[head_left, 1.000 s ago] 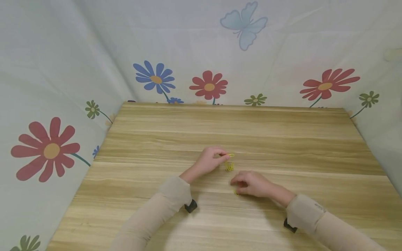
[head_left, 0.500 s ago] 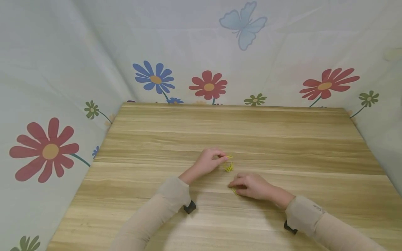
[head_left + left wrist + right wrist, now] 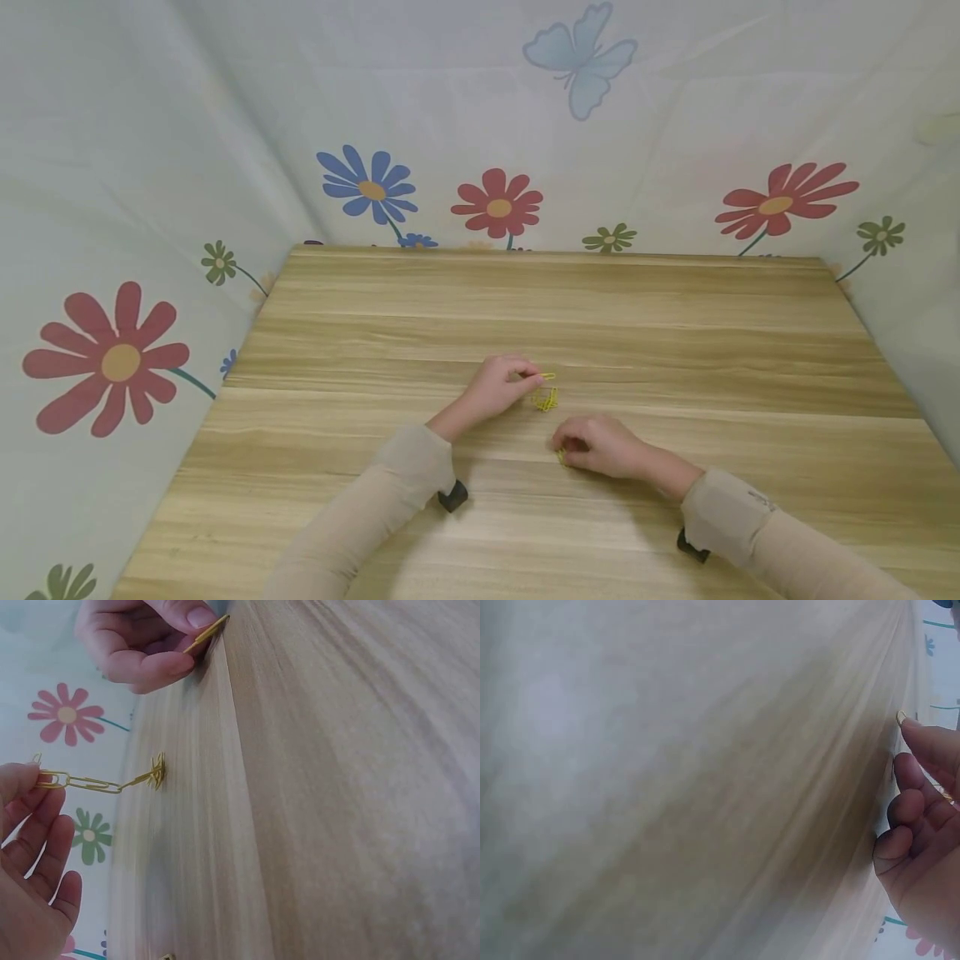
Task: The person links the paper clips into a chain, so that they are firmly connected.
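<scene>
My left hand [image 3: 495, 386] pinches the top end of a chain of yellow paper clips [image 3: 90, 784] between thumb and fingertips. The chain slopes down in the left wrist view, and its lower part lies as a small heap [image 3: 545, 400] on the wooden table. Nearer to me, my right hand [image 3: 603, 444] pinches a single yellow paper clip [image 3: 206, 634] with thumb and finger, close to the tabletop. That clip looks apart from the chain. In the right wrist view only a tip of it shows past the thumb, and the other fingers are curled.
The wooden table [image 3: 375, 317] reaches back to a white curtain [image 3: 420, 92] printed with flowers and a butterfly. A small yellow thing [image 3: 168, 957], cut off by the frame, shows at the bottom of the left wrist view.
The right fingers shift on their clip, reaching out and then drawing back, and the clip has turned. The left hand has dropped very slightly with the chain's end.
</scene>
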Motion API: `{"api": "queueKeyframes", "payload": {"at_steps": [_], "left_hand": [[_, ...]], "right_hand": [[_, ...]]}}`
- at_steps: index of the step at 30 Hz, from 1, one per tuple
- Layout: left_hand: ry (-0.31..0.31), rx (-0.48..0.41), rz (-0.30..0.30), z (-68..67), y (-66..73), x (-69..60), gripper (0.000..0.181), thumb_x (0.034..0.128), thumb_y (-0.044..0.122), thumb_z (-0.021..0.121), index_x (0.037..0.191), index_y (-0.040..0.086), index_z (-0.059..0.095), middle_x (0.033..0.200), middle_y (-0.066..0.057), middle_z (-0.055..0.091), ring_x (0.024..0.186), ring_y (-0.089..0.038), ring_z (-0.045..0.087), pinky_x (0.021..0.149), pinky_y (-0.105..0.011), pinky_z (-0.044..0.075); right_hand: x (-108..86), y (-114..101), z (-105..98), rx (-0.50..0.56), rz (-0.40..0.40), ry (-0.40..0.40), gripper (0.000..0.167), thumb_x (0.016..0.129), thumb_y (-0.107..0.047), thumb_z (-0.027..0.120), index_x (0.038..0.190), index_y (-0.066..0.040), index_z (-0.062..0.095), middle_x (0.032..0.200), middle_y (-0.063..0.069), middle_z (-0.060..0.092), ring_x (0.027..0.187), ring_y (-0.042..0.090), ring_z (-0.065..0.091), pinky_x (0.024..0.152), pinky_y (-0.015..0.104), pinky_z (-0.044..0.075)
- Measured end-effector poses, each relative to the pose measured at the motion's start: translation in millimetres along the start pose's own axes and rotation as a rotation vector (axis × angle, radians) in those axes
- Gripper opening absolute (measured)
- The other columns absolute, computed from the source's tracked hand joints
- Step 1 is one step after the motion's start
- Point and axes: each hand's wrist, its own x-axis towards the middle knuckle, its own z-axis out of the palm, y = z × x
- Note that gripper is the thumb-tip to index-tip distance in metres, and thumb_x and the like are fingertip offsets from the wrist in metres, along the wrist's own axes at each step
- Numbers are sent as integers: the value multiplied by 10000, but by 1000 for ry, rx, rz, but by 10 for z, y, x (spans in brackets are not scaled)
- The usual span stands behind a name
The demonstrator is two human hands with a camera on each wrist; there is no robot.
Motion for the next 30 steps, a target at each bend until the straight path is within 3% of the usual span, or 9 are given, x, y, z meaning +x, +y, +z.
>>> {"api": "queueKeyframes", "payload": {"at_steps": [8, 16, 22, 27, 30], "left_hand": [[-3, 0, 2, 4, -7, -6, 176, 846, 219, 588, 881, 75, 682, 863, -6, 652, 885, -126, 585, 863, -312, 434], [-5, -6, 17, 11, -17, -9, 163, 841, 196, 595, 869, 61, 683, 850, -6, 652, 860, -124, 585, 841, -310, 442], [-10, 16, 29, 25, -49, -6, 164, 842, 212, 592, 862, 79, 685, 835, 8, 654, 827, -106, 587, 800, -276, 451], [-25, 30, 19, 48, -83, -6, 180, 848, 238, 582, 871, 89, 681, 840, 26, 647, 826, -93, 581, 782, -260, 452], [-26, 22, 26, 58, -92, -9, 179, 848, 231, 584, 870, 83, 682, 843, 19, 648, 840, -104, 584, 799, -281, 453]], "right_hand": [[-5, 12, 3, 118, 56, -4, 43, 794, -120, 640, 762, -137, 614, 735, -85, 591, 669, -14, 479, 613, 173, 436], [28, 0, -89, 277, 146, -21, 71, 820, -70, 591, 798, -77, 658, 791, 11, 655, 644, -8, 497, 571, 177, 450], [58, -9, -177, 343, 193, 15, 85, 802, -43, 577, 821, -34, 659, 782, 62, 657, 569, 10, 481, 507, 185, 438], [79, 3, -235, 363, 256, 59, 114, 793, -43, 554, 854, -22, 647, 776, 59, 632, 617, 46, 498, 543, 195, 445], [98, 14, -273, 361, 249, 102, 112, 793, -30, 552, 852, -17, 646, 780, 63, 630, 633, 52, 490, 555, 193, 438]]}}
